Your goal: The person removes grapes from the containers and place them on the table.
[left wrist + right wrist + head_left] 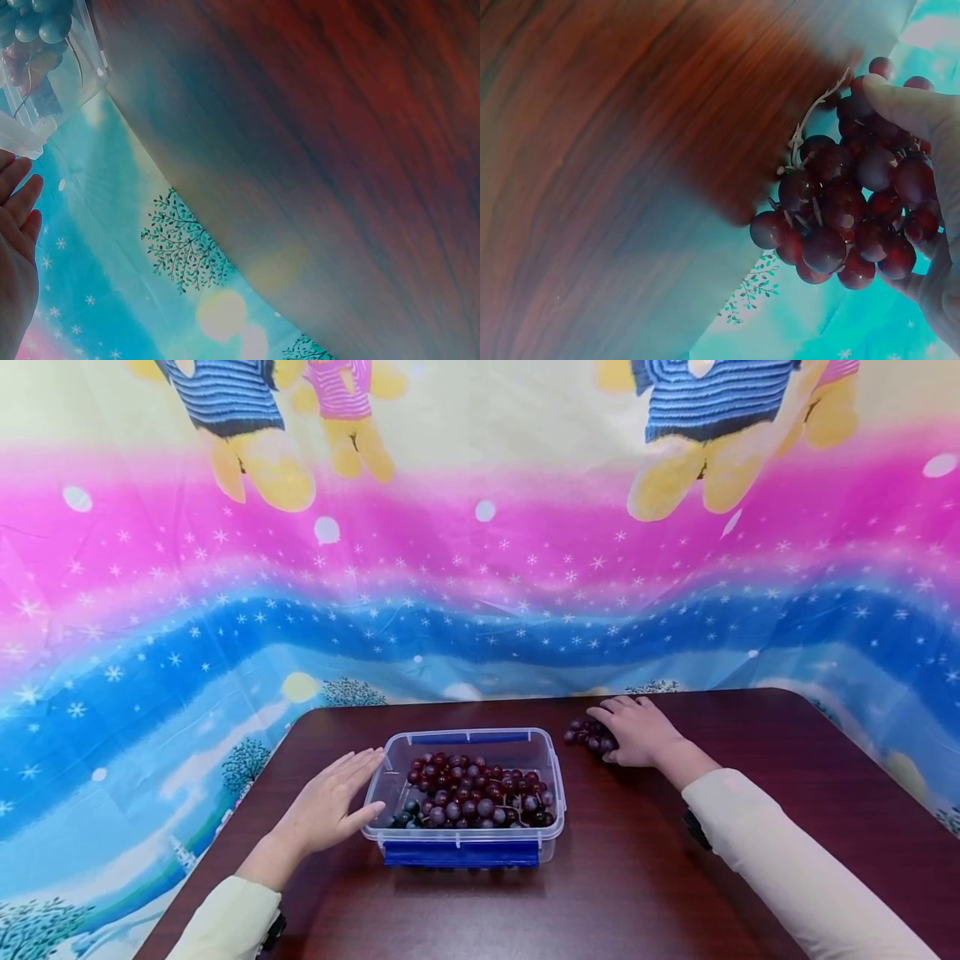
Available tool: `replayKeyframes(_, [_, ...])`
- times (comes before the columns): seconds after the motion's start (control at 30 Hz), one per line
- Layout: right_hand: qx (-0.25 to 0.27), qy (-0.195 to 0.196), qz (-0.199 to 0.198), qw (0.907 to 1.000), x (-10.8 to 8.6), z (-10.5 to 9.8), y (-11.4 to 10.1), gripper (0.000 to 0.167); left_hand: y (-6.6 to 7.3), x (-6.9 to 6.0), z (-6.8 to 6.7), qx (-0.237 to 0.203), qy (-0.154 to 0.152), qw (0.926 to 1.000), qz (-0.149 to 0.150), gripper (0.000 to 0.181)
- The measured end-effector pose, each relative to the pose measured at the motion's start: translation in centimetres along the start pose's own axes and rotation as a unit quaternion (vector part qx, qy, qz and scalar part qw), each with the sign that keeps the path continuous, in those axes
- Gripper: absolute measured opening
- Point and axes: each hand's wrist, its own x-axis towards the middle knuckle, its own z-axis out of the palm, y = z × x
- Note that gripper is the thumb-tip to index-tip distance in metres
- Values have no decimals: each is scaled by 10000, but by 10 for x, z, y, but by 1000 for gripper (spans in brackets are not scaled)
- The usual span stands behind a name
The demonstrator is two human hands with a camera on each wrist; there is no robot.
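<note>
A clear plastic container [461, 853] with blue side clips stands on the table, holding dark red and purple grapes [465, 789]. My left hand [330, 806] is at the container's left side, its fingers straight and thumb apart, near the rim. In the left wrist view, the left fingers [22, 196] lie close to a corner of the container [30, 142]. To the right of the container, my right hand [641, 735] grips another bunch of grapes [588, 737]. The right wrist view has this bunch [844, 206] between thumb and fingers, its pale stem hanging out at one side.
The dark brown wooden table [622, 877] has rounded far corners. Behind it hangs a colourful cloth [480, 577] with snowflakes, trees and bear figures, reaching down past the table's left and right edges.
</note>
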Motion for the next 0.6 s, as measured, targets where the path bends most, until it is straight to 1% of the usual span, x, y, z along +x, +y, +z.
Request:
replayKeyframes(0.3, [28,25,-68,10000,-6,-3,2,83,2,-1,-1,69,7,10000,-33,69])
replayKeyframes(0.6, [109,-59,-40,9999,-9,-6,3,81,2,0,-2,82,-83,9999,-91,69])
